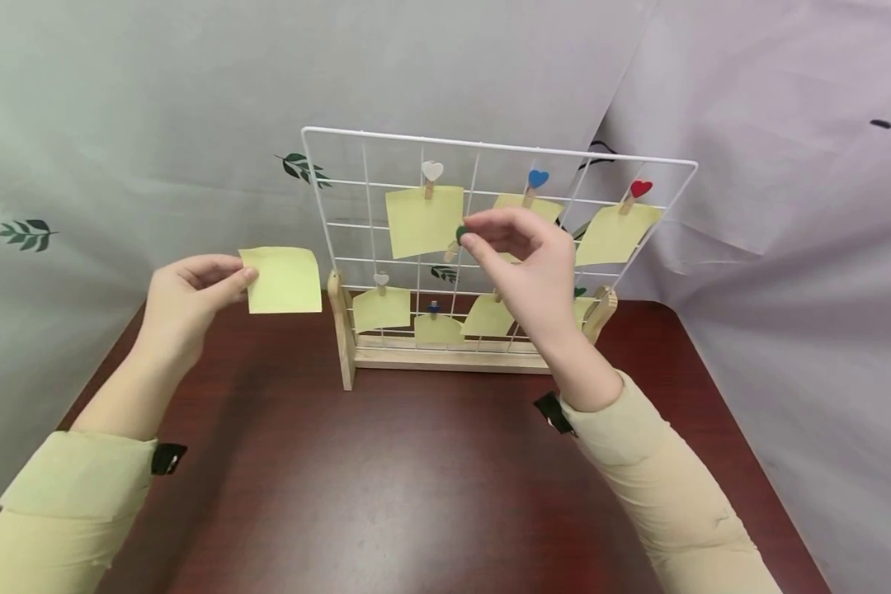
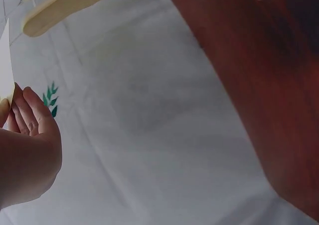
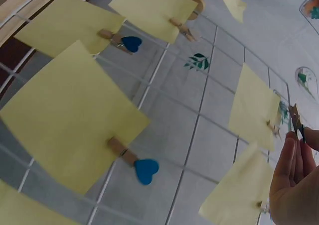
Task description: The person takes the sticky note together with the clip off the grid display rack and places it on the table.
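Observation:
My left hand (image 1: pixel 184 305) pinches a yellow sticky note (image 1: pixel 285 280) by its left edge, thumb in front, to the left of a white wire grid rack (image 1: pixel 497 147). The left wrist view shows this note (image 2: pixel 6 68) nearly edge-on above the thumb. My right hand (image 1: pixel 530 272) pinches a small wooden clothespin (image 1: pixel 452 250) with a green decoration between thumb and fingertips. It is in front of the rack, by the lower right corner of a note (image 1: pixel 425 221) hung from a white heart clothespin (image 1: pixel 432 172). In the right wrist view the held clothespin (image 3: pixel 294 116) points upward.
Several yellow notes hang on the grid in two rows, including ones under a blue heart clothespin (image 1: pixel 538 178) and a red heart clothespin (image 1: pixel 641 189). Wooden feet (image 1: pixel 341 338) hold the rack on a dark red table (image 1: pixel 386 478). Pale leaf-printed cloth (image 1: pixel 156 124) stands behind.

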